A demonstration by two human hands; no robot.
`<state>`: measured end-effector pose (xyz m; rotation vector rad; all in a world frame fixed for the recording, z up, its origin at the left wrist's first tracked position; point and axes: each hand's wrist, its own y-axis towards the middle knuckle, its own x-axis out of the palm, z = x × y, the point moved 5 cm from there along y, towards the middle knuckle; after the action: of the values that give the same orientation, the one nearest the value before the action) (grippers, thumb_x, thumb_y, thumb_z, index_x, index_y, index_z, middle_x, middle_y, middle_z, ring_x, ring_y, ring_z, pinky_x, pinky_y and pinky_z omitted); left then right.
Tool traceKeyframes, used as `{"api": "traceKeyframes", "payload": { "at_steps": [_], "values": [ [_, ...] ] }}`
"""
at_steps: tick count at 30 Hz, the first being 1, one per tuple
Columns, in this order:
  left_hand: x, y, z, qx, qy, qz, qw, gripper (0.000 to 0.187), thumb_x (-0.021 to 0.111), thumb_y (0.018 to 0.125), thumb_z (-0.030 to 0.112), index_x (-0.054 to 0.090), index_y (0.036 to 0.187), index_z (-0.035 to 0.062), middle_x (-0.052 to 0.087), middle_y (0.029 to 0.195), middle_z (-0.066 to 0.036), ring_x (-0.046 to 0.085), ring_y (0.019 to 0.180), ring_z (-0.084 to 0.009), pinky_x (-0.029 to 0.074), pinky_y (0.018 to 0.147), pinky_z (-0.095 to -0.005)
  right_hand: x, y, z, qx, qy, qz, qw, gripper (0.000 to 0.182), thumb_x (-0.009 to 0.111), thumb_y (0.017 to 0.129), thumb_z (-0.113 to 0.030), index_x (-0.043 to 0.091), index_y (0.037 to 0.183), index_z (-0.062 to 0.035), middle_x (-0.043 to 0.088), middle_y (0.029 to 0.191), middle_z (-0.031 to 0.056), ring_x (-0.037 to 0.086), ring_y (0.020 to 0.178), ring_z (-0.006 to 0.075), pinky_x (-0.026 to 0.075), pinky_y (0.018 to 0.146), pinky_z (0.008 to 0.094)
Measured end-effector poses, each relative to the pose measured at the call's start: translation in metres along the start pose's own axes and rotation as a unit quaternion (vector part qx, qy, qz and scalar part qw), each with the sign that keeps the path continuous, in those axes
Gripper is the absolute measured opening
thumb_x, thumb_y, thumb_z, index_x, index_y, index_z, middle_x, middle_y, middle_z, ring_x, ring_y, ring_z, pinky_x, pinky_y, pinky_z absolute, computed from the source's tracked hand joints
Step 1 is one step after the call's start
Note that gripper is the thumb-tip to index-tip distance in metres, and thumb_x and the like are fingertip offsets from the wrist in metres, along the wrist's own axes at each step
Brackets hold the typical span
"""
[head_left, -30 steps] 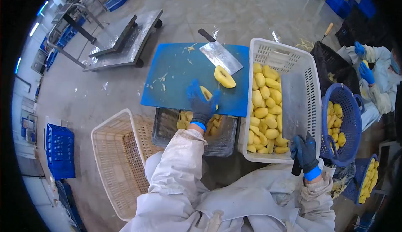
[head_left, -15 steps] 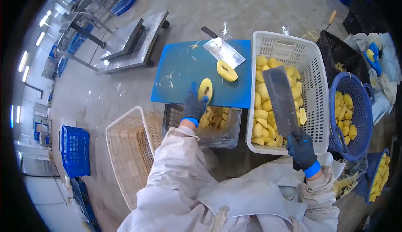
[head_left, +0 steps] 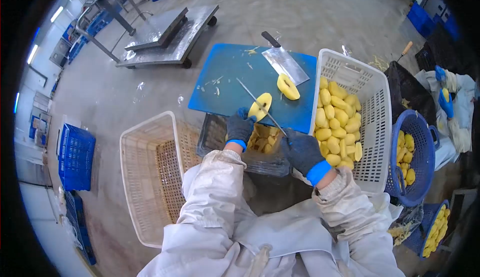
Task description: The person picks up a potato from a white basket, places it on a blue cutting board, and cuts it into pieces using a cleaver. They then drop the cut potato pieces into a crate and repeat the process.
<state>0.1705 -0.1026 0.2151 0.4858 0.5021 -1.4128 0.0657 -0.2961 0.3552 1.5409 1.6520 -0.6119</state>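
Note:
On the blue cutting board (head_left: 230,87), my gloved left hand (head_left: 241,126) grips a halved peeled potato (head_left: 263,102) by its near end. My gloved right hand (head_left: 302,152) is closed round the handle of a cleaver (head_left: 275,122). Its blade is seen nearly edge-on, crossing over the potato half from lower right to upper left. Another potato half (head_left: 288,87), with a dark hollow in its cut face, lies just to the right. Beyond it a second cleaver (head_left: 286,66) rests flat on the board. Potato pieces fill a clear tub (head_left: 270,167) below the near edge.
A white crate (head_left: 380,127) of peeled potatoes stands right of the board, with a purple basket (head_left: 422,177) beyond. An off-white crate (head_left: 145,177) is at left, near a blue crate (head_left: 75,157). A metal platform scale (head_left: 170,47) stands farther off. A co-worker's blue-gloved hand (head_left: 446,104) shows at far right.
My right hand has swung the cleaver left from above the white crate, and its blade is now over the potato half. My left hand still holds that half; the view has shifted slightly.

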Motion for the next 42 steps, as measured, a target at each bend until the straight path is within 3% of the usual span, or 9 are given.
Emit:
{"api": "traceKeyframes", "payload": {
  "at_steps": [11,15,18,26,29,34,37,39,42],
  "values": [
    [-0.017,-0.014,0.048,0.062,0.135,0.030,0.988,0.052,0.065,0.071,0.020,0.050,0.118,0.0041,0.053,0.115,-0.018,0.050,0.106,-0.0364,0.041,0.088,-0.0432,0.024,0.008,0.015,0.053,-0.045,-0.102,0.992,0.022,0.051,0.081,-0.020,0.057,0.094,-0.0032,0.061,0.081,0.0216,0.061,0.073,0.0360,0.047,0.064,0.0455],
    [-0.020,-0.021,0.078,0.245,0.181,0.062,0.951,0.046,0.065,0.072,0.017,0.048,0.114,0.0065,0.049,0.116,-0.018,0.047,0.105,-0.0380,0.039,0.088,-0.0449,-0.028,-0.053,0.042,0.136,0.077,-0.054,0.986,0.032,0.053,0.084,-0.029,0.056,0.100,-0.0022,0.059,0.070,0.0227,0.058,0.069,0.0405,0.046,0.059,0.0462],
    [-0.011,-0.014,0.068,0.157,0.208,-0.049,0.964,0.038,0.067,0.071,0.017,0.053,0.104,0.0041,0.054,0.104,-0.019,0.051,0.097,-0.0382,0.041,0.084,-0.0450,-0.053,-0.108,0.093,0.278,0.212,-0.034,0.936,0.022,0.056,0.085,-0.020,0.057,0.092,0.0011,0.057,0.057,0.0094,0.056,0.051,0.0156,0.043,0.047,0.0324],
    [0.023,-0.058,0.061,-0.022,-0.135,-0.176,0.975,0.025,0.069,0.075,0.017,0.056,0.090,0.0026,0.060,0.088,-0.009,0.058,0.076,-0.0196,0.048,0.064,-0.0333,-0.103,-0.172,0.162,0.394,0.365,0.172,0.826,0.012,0.053,0.088,-0.015,0.050,0.097,-0.0072,0.049,0.058,0.0027,0.044,0.039,0.0090,0.036,0.033,0.0209],
    [0.042,-0.099,0.134,0.096,-0.132,-0.243,0.956,0.028,0.069,0.077,0.018,0.057,0.098,0.0032,0.058,0.095,-0.010,0.056,0.085,-0.0196,0.047,0.071,-0.0336,-0.116,-0.168,0.161,0.385,0.384,0.208,0.813,0.013,0.054,0.088,-0.017,0.048,0.090,-0.0058,0.049,0.058,0.0034,0.043,0.039,0.0092,0.036,0.032,0.0217],
    [0.043,-0.055,0.171,0.410,0.156,0.025,0.899,0.044,0.067,0.074,0.017,0.052,0.114,0.0061,0.050,0.113,-0.019,0.049,0.101,-0.0300,0.038,0.090,-0.0403,-0.113,-0.171,0.159,0.372,0.401,0.196,0.814,0.012,0.054,0.087,-0.016,0.048,0.089,-0.0056,0.048,0.058,0.0031,0.044,0.040,0.0089,0.037,0.033,0.0219],
    [0.037,-0.006,0.155,0.349,0.249,0.081,0.900,0.039,0.064,0.074,0.019,0.057,0.110,0.0071,0.053,0.108,-0.019,0.050,0.099,-0.0324,0.036,0.091,-0.0436,-0.113,-0.171,0.154,0.386,0.387,0.168,0.820,0.011,0.054,0.087,-0.014,0.049,0.091,-0.0054,0.048,0.060,0.0027,0.044,0.042,0.0084,0.038,0.034,0.0218],
    [0.055,0.006,0.127,0.287,0.426,-0.302,0.803,0.027,0.061,0.077,0.023,0.063,0.098,0.0077,0.057,0.104,-0.017,0.053,0.094,-0.0312,0.040,0.087,-0.0428,-0.113,-0.170,0.150,0.411,0.413,0.157,0.797,0.015,0.053,0.086,-0.011,0.051,0.100,-0.0049,0.049,0.065,0.0018,0.045,0.045,0.0075,0.039,0.035,0.0212],
    [0.026,0.011,0.139,0.188,0.402,-0.433,0.785,0.036,0.050,0.078,0.034,0.066,0.098,0.0087,0.060,0.101,-0.021,0.057,0.094,-0.0370,0.041,0.087,-0.0463,-0.111,-0.169,0.149,0.403,0.435,0.158,0.789,0.021,0.052,0.086,-0.011,0.051,0.106,-0.0049,0.050,0.068,0.0011,0.046,0.047,0.0072,0.039,0.036,0.0208]
  ]
}}
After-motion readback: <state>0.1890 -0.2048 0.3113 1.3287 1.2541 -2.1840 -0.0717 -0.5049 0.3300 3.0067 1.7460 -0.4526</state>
